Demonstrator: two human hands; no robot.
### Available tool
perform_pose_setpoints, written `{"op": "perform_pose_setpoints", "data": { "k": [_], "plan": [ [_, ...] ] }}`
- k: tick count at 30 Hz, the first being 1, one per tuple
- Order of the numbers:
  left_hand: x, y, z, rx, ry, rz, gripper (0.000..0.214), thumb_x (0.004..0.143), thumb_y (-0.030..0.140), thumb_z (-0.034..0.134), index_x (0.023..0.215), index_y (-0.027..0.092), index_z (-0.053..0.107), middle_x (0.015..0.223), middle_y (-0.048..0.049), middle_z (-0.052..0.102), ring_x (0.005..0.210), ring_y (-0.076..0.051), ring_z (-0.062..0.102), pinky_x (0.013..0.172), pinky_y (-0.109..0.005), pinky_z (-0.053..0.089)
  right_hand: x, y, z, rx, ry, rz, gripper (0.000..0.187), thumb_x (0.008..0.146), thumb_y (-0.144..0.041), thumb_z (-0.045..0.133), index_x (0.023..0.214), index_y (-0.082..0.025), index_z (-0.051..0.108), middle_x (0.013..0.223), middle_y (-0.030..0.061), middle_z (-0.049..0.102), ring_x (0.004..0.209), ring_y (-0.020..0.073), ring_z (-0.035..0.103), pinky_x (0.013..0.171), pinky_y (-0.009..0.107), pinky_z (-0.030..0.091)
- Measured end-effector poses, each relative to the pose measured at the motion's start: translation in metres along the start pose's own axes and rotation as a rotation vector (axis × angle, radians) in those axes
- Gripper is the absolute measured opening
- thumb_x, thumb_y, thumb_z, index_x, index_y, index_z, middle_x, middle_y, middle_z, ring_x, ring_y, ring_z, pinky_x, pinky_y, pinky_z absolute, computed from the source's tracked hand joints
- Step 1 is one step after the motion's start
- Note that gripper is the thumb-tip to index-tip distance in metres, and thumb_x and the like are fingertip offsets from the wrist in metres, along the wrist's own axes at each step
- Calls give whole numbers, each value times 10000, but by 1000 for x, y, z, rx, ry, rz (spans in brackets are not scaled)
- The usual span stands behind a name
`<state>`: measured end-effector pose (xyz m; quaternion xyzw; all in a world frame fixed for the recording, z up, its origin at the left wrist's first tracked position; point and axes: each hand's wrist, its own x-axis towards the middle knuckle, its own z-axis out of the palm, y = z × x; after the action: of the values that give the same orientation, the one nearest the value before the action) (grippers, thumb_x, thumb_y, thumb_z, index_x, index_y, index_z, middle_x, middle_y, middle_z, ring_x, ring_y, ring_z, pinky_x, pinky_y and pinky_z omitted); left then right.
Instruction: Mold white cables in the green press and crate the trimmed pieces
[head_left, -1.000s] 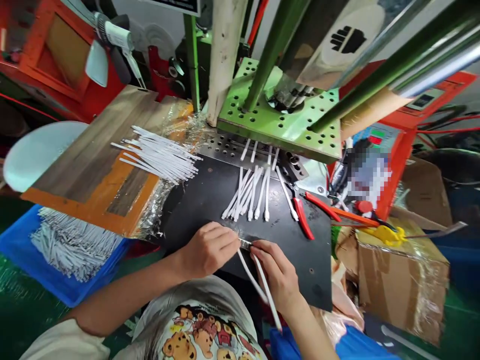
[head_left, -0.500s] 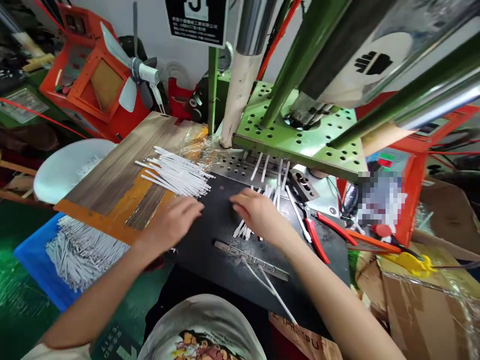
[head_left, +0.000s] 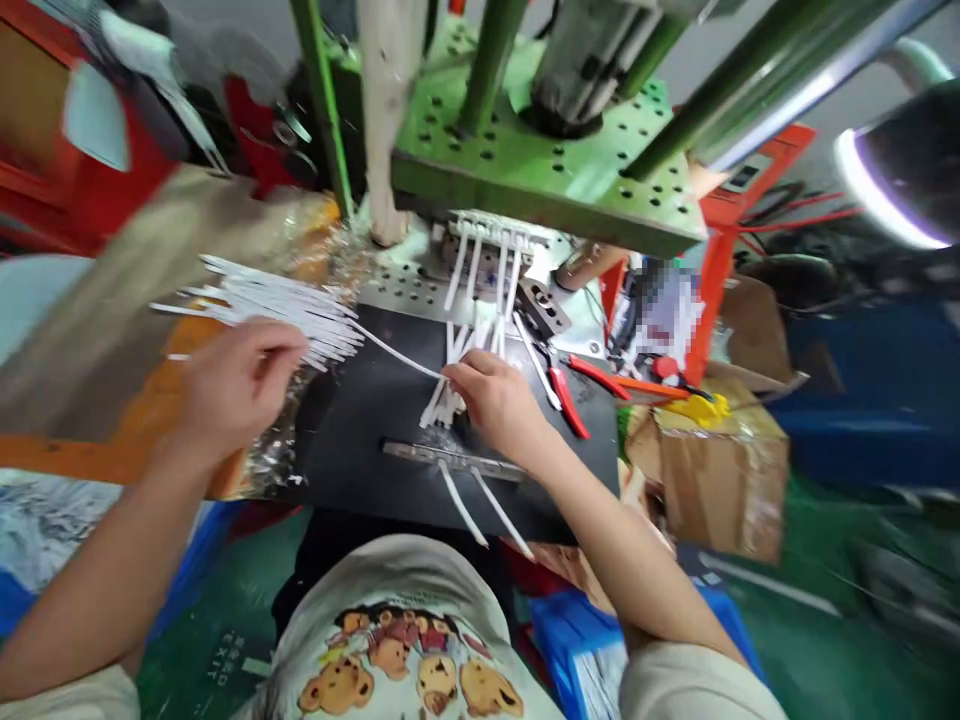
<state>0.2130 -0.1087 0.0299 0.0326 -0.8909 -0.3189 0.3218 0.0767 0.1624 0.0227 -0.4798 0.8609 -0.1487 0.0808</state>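
My right hand (head_left: 499, 405) pinches one end of a thin white cord (head_left: 397, 354), which runs left toward a pile of similar white cords (head_left: 285, 308) on the wooden board. At the pile's near edge, my left hand (head_left: 240, 385) has its thumb and fingers drawn together; what they hold, if anything, is hidden. A slotted metal bar (head_left: 420, 454) lies on the black work surface (head_left: 352, 400), with two white cords sticking out toward me. Another bunch of white cords (head_left: 444, 405) is just beyond my right hand, partly covered by it.
A green perforated press plate (head_left: 540, 190) hangs over a metal fixture holding several white cords (head_left: 474, 265). Red-handled pliers (head_left: 568, 400) and a loose cord (head_left: 538, 362) lie at right. A cardboard box (head_left: 724, 480) stands beyond; a lit lamp (head_left: 885, 190) is upper right.
My left hand has moved left against the cord pile. My right hand now has a cord end in its fingers. The two cords at the metal bar lie farther apart, and the view has shifted.
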Motion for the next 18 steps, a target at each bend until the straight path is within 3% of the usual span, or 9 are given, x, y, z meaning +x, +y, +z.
{"op": "perform_pose_setpoints", "data": {
  "k": [3,6,7,10,13,18],
  "plan": [
    [-7,21,14,-231,176,-84,121,854,174,716,964,219,739,858,30,722,712,-128,660,707,-289,537,-74,3,14,300,214,123,210,1006,-214,452,999,-188,661,918,62,691,854,174,655,773,271,496],
    [-22,37,36,-501,142,-346,282,860,210,727,1138,256,707,961,17,733,755,-137,686,699,-288,577,-118,-4,38,449,409,194,140,991,-205,515,967,-211,652,921,40,733,875,163,690,791,279,537],
    [-28,41,43,-512,116,-373,293,843,209,746,1128,267,710,964,22,732,781,-135,687,707,-271,576,-125,-7,46,460,454,189,121,983,-193,534,976,-214,653,942,42,738,895,163,694,804,287,546],
    [-49,48,61,-334,-34,-210,161,839,175,745,977,258,748,919,20,717,808,-120,673,732,-235,550,-129,-10,58,431,513,136,118,972,-158,553,995,-210,656,994,64,736,940,169,686,831,318,557],
    [-65,56,70,-243,-248,27,191,894,110,655,1018,236,730,941,-2,721,841,-124,675,769,-240,542,-127,-9,57,372,504,118,140,971,-141,536,1012,-207,653,998,79,730,941,177,677,823,339,558],
    [-74,66,78,-209,-362,110,151,931,157,617,1026,216,718,938,-38,696,830,-146,663,748,-267,525,-127,-7,56,354,489,90,157,969,-130,517,1013,-212,643,990,80,723,921,186,667,813,362,547]
  ]
}}
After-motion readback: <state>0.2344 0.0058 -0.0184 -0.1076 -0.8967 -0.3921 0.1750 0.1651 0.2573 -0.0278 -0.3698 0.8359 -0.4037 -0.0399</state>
